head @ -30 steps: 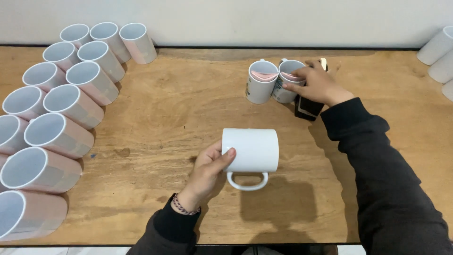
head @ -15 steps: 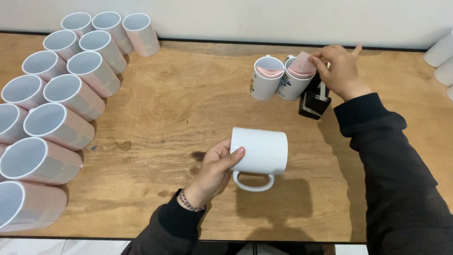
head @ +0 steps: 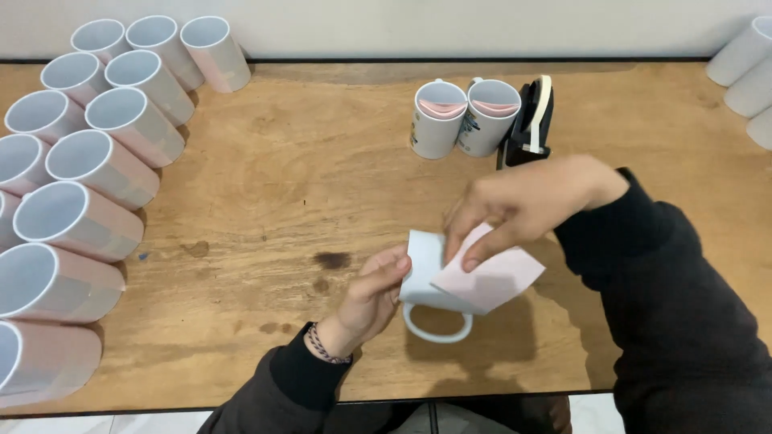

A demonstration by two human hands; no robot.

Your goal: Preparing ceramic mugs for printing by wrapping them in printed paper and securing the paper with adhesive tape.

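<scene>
The left hand (head: pixel 374 293) comes up from the near edge of the table (head: pixel 305 185), wrist bent, a beaded bracelet (head: pixel 322 347) at the cuff of a dark sleeve, and its thumb and fingers are pressed against the left end of a white mug (head: pixel 426 277), steadying it. The right hand (head: pixel 523 201) reaches in from the right in a dark sleeve and hovers over the mug, fingers curled down; its fingertips pinch the upper edge of a pale pink sheet (head: pixel 490 281) and lay it against the side of the mug. The mug lies on its side near the front middle of the table, its loop handle (head: pixel 437 325) pointing toward the person, and the sheet covers the right part of it, one corner sticking out to the right. Behind the mug, toward the far edge, two white mugs with pink sheets curled inside (head: pixel 465 116) stand upright and touching, with a black tape dispenser (head: pixel 531 120) just to their right. Far left of the mug, rows of pink-wrapped mugs (head: pixel 88 193) lie on their sides, openings toward the camera. More white mugs (head: pixel 744 72) show at the far right corner. The table is worn brown wood with dark stains, set against a pale wall (head: pixel 402 24).
</scene>
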